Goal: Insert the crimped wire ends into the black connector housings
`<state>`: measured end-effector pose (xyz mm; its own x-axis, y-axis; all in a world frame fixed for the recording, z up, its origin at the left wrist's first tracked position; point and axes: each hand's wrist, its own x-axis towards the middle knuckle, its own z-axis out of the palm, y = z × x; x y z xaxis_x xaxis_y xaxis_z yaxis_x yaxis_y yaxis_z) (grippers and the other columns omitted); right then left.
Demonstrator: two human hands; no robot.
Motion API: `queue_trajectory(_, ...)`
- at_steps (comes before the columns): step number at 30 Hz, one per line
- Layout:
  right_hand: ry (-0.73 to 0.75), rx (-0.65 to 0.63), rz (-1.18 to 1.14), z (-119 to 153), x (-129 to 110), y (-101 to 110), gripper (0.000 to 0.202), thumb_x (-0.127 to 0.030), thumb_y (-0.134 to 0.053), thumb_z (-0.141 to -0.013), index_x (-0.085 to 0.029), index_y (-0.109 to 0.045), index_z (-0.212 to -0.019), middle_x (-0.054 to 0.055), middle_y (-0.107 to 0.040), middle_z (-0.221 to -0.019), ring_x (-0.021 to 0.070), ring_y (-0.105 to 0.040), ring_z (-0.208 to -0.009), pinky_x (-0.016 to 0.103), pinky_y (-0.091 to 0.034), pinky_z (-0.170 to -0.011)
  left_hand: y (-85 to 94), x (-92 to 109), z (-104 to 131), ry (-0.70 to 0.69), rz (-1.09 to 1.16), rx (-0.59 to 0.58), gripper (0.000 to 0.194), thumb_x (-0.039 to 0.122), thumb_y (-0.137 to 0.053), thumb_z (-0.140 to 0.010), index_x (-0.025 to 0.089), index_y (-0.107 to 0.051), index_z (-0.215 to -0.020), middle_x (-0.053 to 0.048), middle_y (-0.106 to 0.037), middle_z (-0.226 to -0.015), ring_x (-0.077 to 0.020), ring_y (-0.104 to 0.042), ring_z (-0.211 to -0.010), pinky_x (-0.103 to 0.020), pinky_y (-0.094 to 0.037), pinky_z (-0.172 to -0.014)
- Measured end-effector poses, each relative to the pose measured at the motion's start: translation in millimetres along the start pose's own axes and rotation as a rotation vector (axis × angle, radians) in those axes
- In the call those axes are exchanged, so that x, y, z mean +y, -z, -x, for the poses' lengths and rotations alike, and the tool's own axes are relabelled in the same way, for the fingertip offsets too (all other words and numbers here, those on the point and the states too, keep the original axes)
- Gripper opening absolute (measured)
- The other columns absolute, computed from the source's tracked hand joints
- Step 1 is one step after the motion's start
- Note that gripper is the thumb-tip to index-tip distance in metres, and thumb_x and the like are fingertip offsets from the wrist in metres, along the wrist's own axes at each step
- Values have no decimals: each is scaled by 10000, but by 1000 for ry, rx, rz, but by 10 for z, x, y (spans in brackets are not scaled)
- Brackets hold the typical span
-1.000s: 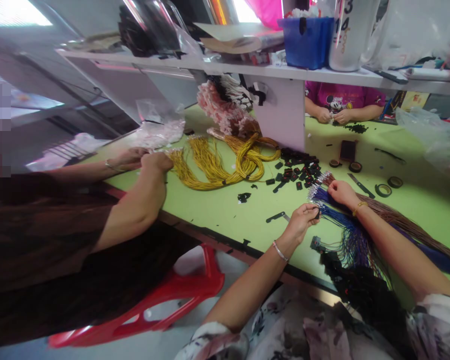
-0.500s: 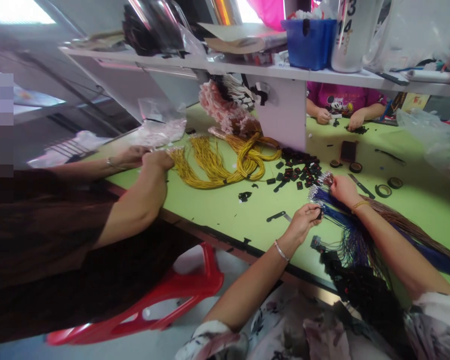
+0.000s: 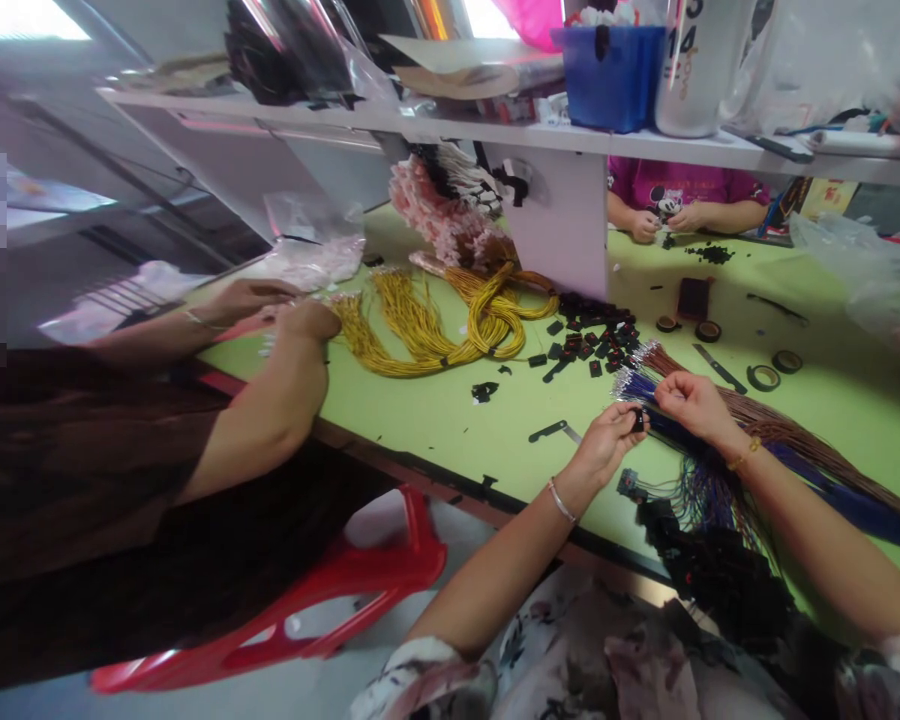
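My left hand (image 3: 606,440) grips a small black connector housing (image 3: 639,421) between thumb and fingertips. Just right of it, my right hand (image 3: 694,406) is closed in a pinch; what its fingertips hold is too small to make out. Beneath and behind the hands lie a bundle of blue wires (image 3: 660,418) and a bundle of brown wires (image 3: 776,425), their bright metal terminals (image 3: 624,384) pointing left. Several wired black connectors (image 3: 709,560) hang in a cluster at the table edge below my right forearm.
Loose black housings (image 3: 596,345) are heaped beyond my hands. A knife (image 3: 549,431), tape rolls (image 3: 763,377) and a yellow wire bundle (image 3: 427,355) lie on the green table (image 3: 412,420). Co-workers sit left and opposite; a red stool (image 3: 390,560) stands at left.
My right hand has moved from the brown wires' terminals down and right, closer to the housing, fingers pinched. My left hand still holds the housing, now turned slightly. The opposite co-worker's hands have come together.
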<state>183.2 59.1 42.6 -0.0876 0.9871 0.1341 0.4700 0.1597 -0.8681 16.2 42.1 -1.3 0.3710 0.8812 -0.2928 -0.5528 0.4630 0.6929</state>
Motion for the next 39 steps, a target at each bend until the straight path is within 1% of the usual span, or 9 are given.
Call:
queue_trajectory(4, 36, -12, 44, 240, 68, -74, 155, -303, -553, -730, -165, -561, -660, -51, -423, -528, 74, -325, -485, 201, -269, -471, -15, -4, -13, 16, 23, 2, 170, 163, -698, -727, 135, -624, -878, -45, -622, -840, -107, -593, -754, -234, -485, -714)
queue_trajectory(8, 97, 12, 122, 345, 98, -129, 96, -243, -545, -737, -170, -560, -676, -46, -458, -552, 77, -354, -500, 200, -291, -491, -9, -16, -22, 28, 31, -6, 144, 147, -668, -749, 136, -628, -887, -46, -625, -838, -106, -590, -753, -225, -490, -712)
queue_trajectory(15, 52, 29, 131, 353, 123, -181, 68, -233, -553, -720, -178, -570, -683, -47, -480, -536, 84, -358, -483, 206, -285, -474, 16, -38, -34, 36, 33, -4, 141, 144, -675, -744, 134, -625, -875, -44, -610, -863, -100, -580, -756, -226, -490, -725)
queue_trajectory(23, 42, 77, 182, 355, 106, -228, 81, -225, -553, -701, -179, -557, -635, -46, -475, -517, 82, -363, -476, 206, -292, -483, 19, -37, -20, 22, 57, -5, 178, 140, -715, -699, 144, -614, -846, -30, -609, -873, -106, -586, -796, -263, -495, -806)
queue_trajectory(27, 35, 95, 179, 370, 149, -284, 78, -232, -556, -704, -178, -569, -649, -47, -467, -516, 83, -359, -480, 204, -287, -480, 7, -34, 3, 19, 24, 39, 247, 142, -758, -641, 144, -596, -828, -14, -617, -827, -102, -591, -768, -266, -496, -796)
queue_trajectory(31, 32, 67, 162, 369, 181, -314, 101, -231, -548, -710, -175, -552, -626, -44, -460, -527, 83, -369, -493, 201, -291, -485, 8, -60, 10, 26, -57, 91, 316, 171, -798, -590, 144, -577, -815, 1, -606, -737, -98, -585, -707, -262, -496, -751)
queue_trajectory(36, 83, -45, 123, 374, 144, -269, 97, -210, -507, -747, -169, -563, -679, -33, -500, -567, 88, -410, -522, 198, -321, -510, 3, -56, 15, 2, -71, 95, 333, 220, -815, -581, 138, -576, -797, -8, -602, -774, -112, -594, -733, -302, -498, -783)
queue_trajectory(39, 93, -28, 149, 412, 140, -289, 109, -198, -501, -739, -172, -523, -635, -36, -493, -553, 80, -380, -492, 202, -297, -493, 8, -66, 16, -2, -104, 93, 349, 245, -819, -579, 136, -582, -810, -14, -605, -778, -110, -590, -724, -289, -494, -758)
